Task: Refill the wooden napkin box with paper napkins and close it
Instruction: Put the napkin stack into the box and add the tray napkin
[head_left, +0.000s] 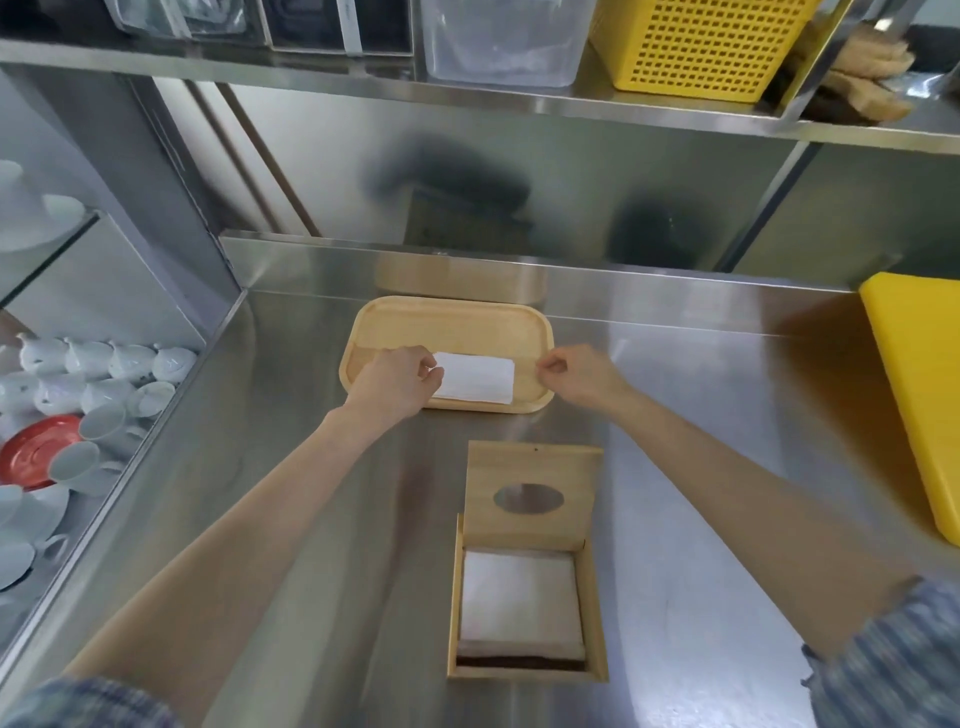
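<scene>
The wooden napkin box (597, 623) stands near me on the steel counter, its lid (532, 462) with an oval hole swung open away from me. White napkins (519, 597) lie inside it. Farther back a wooden tray (452, 322) holds a small stack of folded napkins (475, 376). My left hand (395, 376) pinches the left end of that stack. My right hand (571, 374) hovers over the tray's right edge, fingers curled with nothing in them, just right of the stack.
A yellow board (919, 374) lies at the right edge of the steel counter (727, 415). White cups (104, 384) and a red saucer (31, 452) fill a lower shelf at left. The overhead shelf carries a yellow basket (701, 47) and a clear bin (498, 41).
</scene>
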